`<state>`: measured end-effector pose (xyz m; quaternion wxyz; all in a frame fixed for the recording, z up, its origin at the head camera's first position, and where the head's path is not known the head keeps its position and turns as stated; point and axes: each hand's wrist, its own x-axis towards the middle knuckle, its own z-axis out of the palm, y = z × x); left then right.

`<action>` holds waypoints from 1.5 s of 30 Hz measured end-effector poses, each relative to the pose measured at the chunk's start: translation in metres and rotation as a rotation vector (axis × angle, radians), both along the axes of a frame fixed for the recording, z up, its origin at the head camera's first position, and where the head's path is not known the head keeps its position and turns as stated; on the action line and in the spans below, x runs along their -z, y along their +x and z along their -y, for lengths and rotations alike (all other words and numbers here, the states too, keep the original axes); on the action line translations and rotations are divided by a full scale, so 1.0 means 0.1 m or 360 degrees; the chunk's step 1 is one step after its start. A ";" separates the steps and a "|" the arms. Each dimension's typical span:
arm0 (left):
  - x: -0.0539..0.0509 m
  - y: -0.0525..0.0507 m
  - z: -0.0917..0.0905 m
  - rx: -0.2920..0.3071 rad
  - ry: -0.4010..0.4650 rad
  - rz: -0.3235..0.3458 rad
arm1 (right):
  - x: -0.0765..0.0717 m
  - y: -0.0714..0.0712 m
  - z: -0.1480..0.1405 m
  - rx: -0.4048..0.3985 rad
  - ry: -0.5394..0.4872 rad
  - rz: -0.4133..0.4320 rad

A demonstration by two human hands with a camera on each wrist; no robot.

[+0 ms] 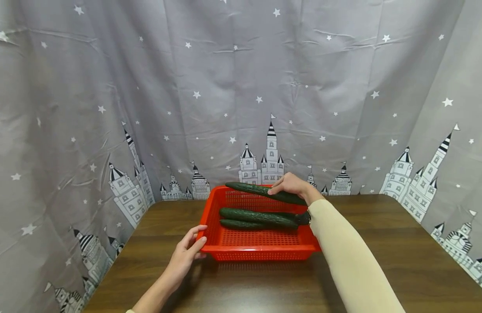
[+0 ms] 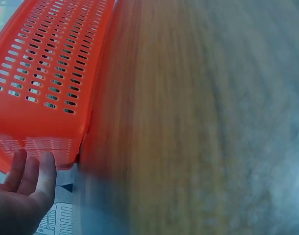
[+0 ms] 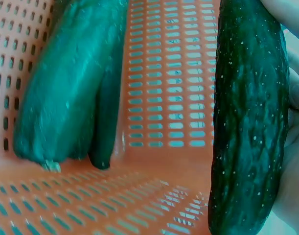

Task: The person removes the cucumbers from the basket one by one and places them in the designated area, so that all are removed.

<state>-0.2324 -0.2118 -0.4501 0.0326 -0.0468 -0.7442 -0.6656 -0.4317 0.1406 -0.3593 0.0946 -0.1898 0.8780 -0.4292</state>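
Note:
A red plastic basket with slotted walls stands on the table. The right hand grips a dark green cucumber above the basket's far side; the right wrist view shows this cucumber upright in the picture, the fingers partly hidden behind it. Several other cucumbers lie side by side on the basket's floor. At the basket's left end, the left hand holds the rim, thumb on top and fingers outside. In the left wrist view, the left hand's fingers are at the basket's outer wall.
The brown wooden table extends to both sides of the basket and in front of it. Behind the table hangs a grey curtain with white stars and drawn castles. A dark wrist strap shows by the right sleeve.

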 end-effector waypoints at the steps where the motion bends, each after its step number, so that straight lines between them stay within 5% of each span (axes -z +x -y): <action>1: 0.00 0.00 0.01 -0.0001 0.0000 0.0000 | -0.01 0.00 -0.01 -0.0003 -0.0003 0.0000; 21: -0.03 -0.07 0.06 0.0020 -0.0028 0.0012 | -0.47 -0.01 -0.29 0.0033 0.0067 -0.0083; 45: 0.02 -0.02 0.07 0.0045 -0.0064 0.0043 | -0.41 0.15 -0.99 0.0151 0.0189 -0.0038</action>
